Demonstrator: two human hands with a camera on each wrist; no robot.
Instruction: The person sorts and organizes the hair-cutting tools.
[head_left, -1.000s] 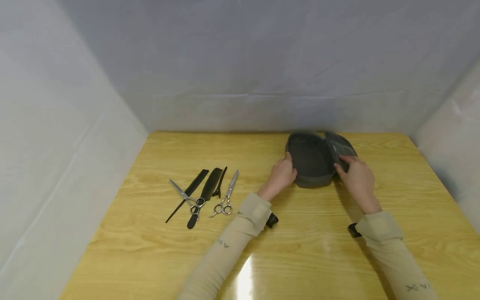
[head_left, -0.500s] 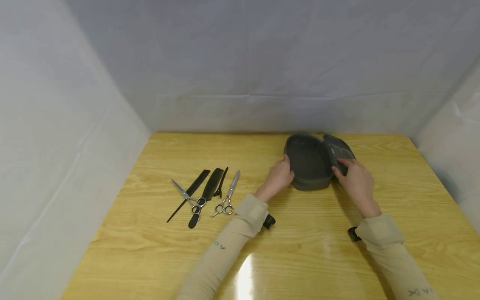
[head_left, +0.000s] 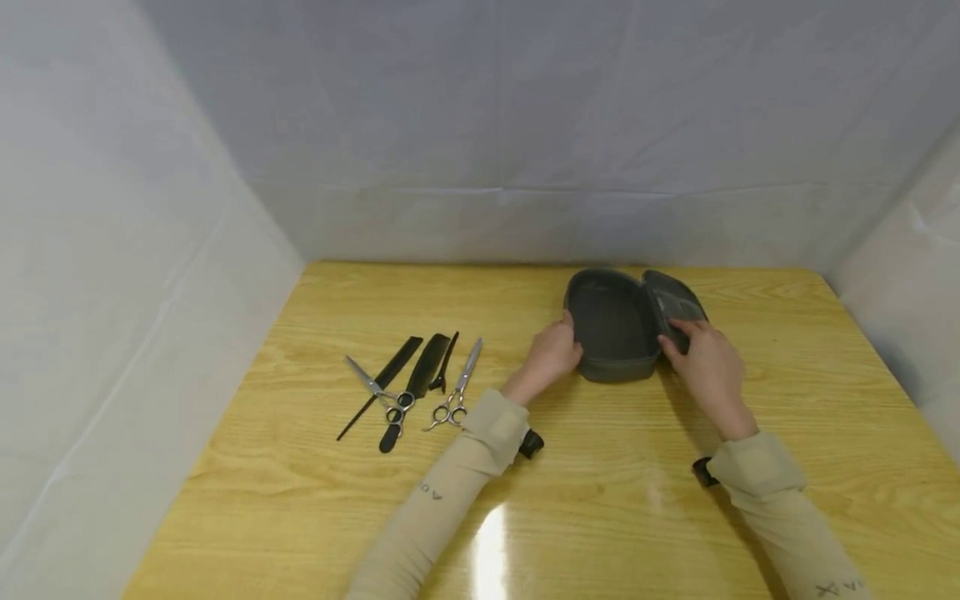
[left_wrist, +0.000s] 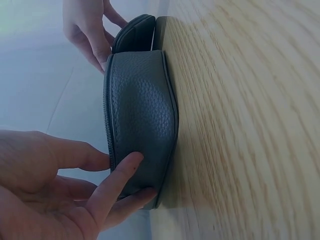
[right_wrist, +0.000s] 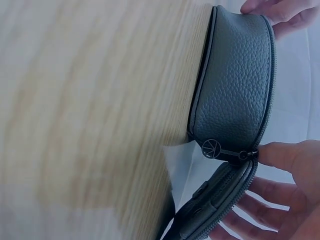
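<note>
Far left on the yellow wooden table (head_left: 300,500): black combs (head_left: 420,379) and steel scissors (head_left: 450,392), well apart from the work. Left hand (head_left: 551,357) braces the dark grey pebbled-leather zip case (head_left: 615,329), fingers near straight. Right hand (head_left: 705,362) pinches its open lid (head_left: 675,304). Case looks light, semi-stiff, grippy; best held by the walls. Open room in front; the table's far edge and backdrop are close.

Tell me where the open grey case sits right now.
In the head view the grey case sits at the table's far right-centre, between the left hand and right hand.
</note>
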